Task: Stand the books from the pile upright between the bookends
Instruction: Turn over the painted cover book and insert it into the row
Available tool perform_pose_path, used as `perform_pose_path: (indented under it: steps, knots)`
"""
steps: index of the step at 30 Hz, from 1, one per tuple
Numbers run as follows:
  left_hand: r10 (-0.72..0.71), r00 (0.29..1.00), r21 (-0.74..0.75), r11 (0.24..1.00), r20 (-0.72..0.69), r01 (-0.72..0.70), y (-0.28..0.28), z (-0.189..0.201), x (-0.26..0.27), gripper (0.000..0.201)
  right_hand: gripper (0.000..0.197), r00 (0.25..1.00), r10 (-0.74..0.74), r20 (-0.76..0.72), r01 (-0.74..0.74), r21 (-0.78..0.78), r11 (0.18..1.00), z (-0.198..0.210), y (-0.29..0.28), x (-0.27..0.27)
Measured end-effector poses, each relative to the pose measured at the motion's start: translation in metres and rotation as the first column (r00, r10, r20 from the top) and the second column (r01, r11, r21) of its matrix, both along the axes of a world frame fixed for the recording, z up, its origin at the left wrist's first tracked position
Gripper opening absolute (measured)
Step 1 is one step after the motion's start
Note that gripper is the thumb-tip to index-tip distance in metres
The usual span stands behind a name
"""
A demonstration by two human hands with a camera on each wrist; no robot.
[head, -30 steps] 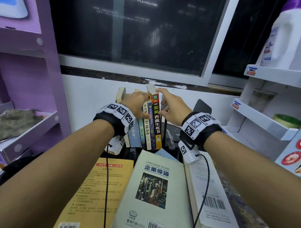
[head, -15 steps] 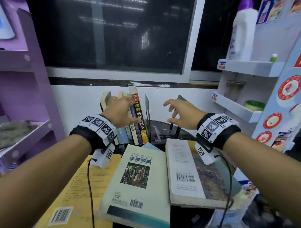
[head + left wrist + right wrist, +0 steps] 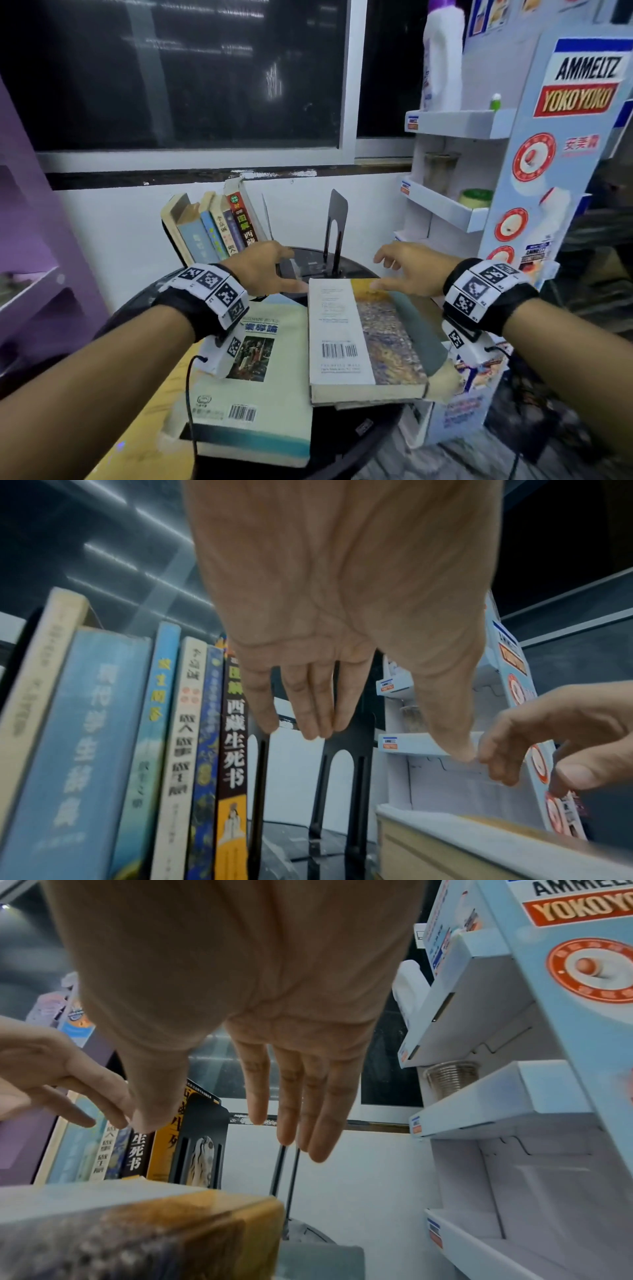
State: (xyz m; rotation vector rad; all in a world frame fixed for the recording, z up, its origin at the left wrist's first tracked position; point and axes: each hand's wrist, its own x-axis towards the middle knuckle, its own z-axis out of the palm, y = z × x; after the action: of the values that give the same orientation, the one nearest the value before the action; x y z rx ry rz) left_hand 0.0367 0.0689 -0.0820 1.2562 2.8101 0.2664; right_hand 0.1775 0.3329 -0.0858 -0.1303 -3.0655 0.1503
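Several books [image 3: 219, 229] stand spine-out at the back of the round black table [image 3: 346, 425], leaning left against a thin black bookend [image 3: 266, 216]. A second black bookend [image 3: 337, 219] stands apart to the right, with a gap between. A thick book with a barcode [image 3: 356, 339] tops the pile in front. My left hand [image 3: 291, 270] hovers at its far left corner and my right hand [image 3: 383, 270] over its far right end. Both have loose, spread fingers and hold nothing. In the wrist views the left hand [image 3: 342, 723] and the right hand [image 3: 274, 1123] show straight fingers.
A pale green book [image 3: 263, 373] and a yellow book [image 3: 147, 411] lie flat to the left of the pile. A white display rack [image 3: 479, 212] with shelves stands close on the right. A purple shelf unit [image 3: 37, 240] is on the left, and a dark window behind.
Both hands have let go of the standing books and drawn back and down to the top book of the pile. The standing books now lean left.
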Motion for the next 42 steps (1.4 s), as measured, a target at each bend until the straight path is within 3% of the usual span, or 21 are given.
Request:
perform_pose_path:
  steps: [2,5,9,11,15,19,26,32,34,38,42]
  knots:
    - [-0.007,1.000,-0.033,0.999,0.013,0.008,0.007,-0.007,0.003,0.089,0.066,0.999,-0.017,0.028,0.018,-0.031,0.999,-0.005,0.004,0.005]
    - [-0.010,0.997,-0.101,0.995,0.082,0.019,0.015,-0.015,0.006,0.088,0.074,0.995,-0.052,0.082,0.054,-0.030,0.998,-0.013,0.008,0.008]
    - [-0.056,0.979,-0.105,0.991,0.198,0.078,0.021,-0.027,0.002,0.099,0.115,0.993,-0.030,0.110,0.035,-0.045,0.998,-0.028,0.014,0.007]
    - [-0.049,0.965,-0.112,0.990,0.258,0.080,0.023,-0.030,0.002,0.095,0.120,0.991,0.005,0.133,0.004,-0.070,0.998,-0.035,0.015,0.006]
    - [-0.061,0.947,-0.107,0.989,0.316,0.100,0.027,-0.034,0.003,0.093,0.093,0.977,0.072,0.201,-0.043,-0.147,0.988,-0.044,0.016,0.007]
    - [-0.072,0.927,-0.083,0.991,0.368,0.110,0.031,-0.037,0.003,0.107,0.077,0.972,0.091,0.215,-0.051,-0.186,0.981,-0.046,0.015,0.009]
    - [-0.108,0.907,0.007,0.993,0.407,0.115,0.032,-0.044,0.001,0.102,0.055,0.983,0.139,0.119,-0.107,-0.241,0.965,-0.043,0.006,0.018]
    - [-0.119,0.907,0.074,0.993,0.404,0.097,0.030,-0.046,0.002,0.100,0.070,0.984,0.168,0.052,-0.147,-0.283,0.948,-0.050,0.007,0.019]
    - [-0.117,0.907,0.108,0.991,0.405,0.079,0.028,-0.045,0.004,0.091,0.070,0.990,0.126,0.058,-0.106,-0.269,0.957,-0.048,0.008,0.018]
    - [-0.140,0.907,0.215,0.975,0.397,0.056,0.030,-0.039,0.015,0.051,0.069,0.996,0.089,-0.004,-0.087,-0.269,0.959,-0.051,0.018,0.018]
    - [-0.145,0.890,0.357,0.934,0.432,-0.021,0.033,-0.031,0.025,0.048,0.048,0.992,0.082,-0.093,-0.110,-0.368,0.923,-0.043,0.016,0.024]
